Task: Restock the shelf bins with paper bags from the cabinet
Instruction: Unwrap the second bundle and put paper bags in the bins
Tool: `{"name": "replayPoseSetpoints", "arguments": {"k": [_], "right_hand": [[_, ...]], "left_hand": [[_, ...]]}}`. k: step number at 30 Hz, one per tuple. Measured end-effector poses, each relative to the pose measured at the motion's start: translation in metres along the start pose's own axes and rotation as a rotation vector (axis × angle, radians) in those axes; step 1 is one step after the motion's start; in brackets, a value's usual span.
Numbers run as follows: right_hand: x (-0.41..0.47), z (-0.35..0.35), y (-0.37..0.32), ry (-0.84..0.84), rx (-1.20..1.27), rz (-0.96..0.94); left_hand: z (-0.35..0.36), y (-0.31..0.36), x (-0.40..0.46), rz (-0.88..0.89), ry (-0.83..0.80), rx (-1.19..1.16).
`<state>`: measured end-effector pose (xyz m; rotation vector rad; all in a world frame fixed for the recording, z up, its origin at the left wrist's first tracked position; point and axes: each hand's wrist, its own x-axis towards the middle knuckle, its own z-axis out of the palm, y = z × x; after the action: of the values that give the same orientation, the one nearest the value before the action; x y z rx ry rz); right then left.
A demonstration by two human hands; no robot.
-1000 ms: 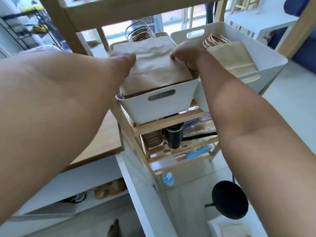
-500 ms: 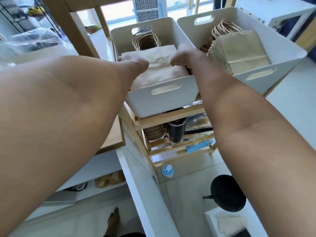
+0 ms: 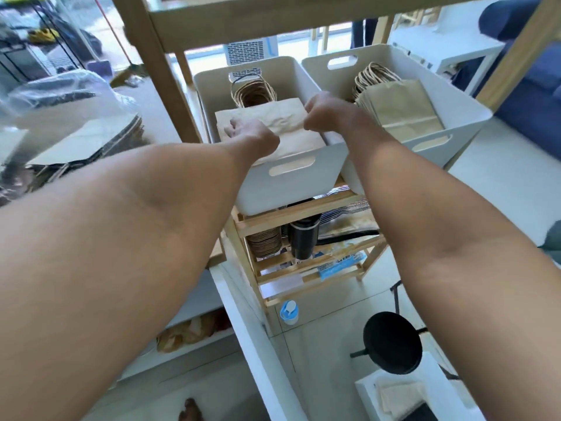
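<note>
Head view: both hands, left [image 3: 249, 133] and right [image 3: 322, 115], fingers curled onto the paper bags [image 3: 273, 123] inside the left bin [image 3: 291, 180].

Looks like a small shop backroom: wooden shelf [image 3: 306, 208] with white bins [image 3: 291, 183] of paper bags [image 3: 403, 107], stacked cups [image 3: 264, 241].

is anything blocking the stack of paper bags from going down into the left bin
Nothing visible does. The stack of paper bags already lies inside the left bin, with the left hand and right hand on top of it. The handles sit behind it, not under.
</note>
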<state>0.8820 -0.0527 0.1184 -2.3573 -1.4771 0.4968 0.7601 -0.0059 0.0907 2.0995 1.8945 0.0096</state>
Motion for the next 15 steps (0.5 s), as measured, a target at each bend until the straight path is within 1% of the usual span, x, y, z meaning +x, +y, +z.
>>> {"name": "replayPoseSetpoints", "arguments": {"k": [5, 9, 15], "right_hand": [[-0.038, -0.018, 0.001, 0.045, -0.065, -0.008], [-0.075, -0.025, -0.004, 0.105, -0.127, 0.029], [-0.135, -0.003, -0.03, 0.118, -0.109, 0.171]], "left_hand": [[-0.006, 0.001, -0.025, 0.203, -0.053, -0.007], [-0.013, -0.009, -0.054, 0.443, -0.07, -0.054], [-0.027, -0.061, -0.096, 0.8, -0.09, -0.043]]}}
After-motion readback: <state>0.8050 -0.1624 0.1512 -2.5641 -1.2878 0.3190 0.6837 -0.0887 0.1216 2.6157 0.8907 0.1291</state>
